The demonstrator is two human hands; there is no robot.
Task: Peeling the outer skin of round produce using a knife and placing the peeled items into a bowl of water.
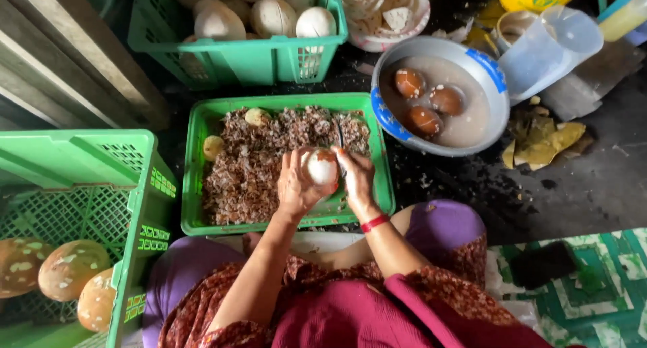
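My left hand (296, 185) is wrapped around a round white peeled fruit (322, 166) that still has a brown patch on top. My right hand (356, 176) is closed on a small knife (340, 136) whose blade points up beside the fruit. Both hands hover over a flat green tray (195, 179) heaped with brown peel shavings (256, 166). Two small yellowish pieces lie in that tray, one at the top (256, 117) and one at the left (213, 146).
A grey bowl (495, 112) of cloudy water holds three brown-topped fruits (424, 100). A green crate (242, 61) behind holds several white peeled fruits. Another green crate (135, 206) at left holds brown spotted fruits (67, 270). A clear jug (549, 48) stands at right.
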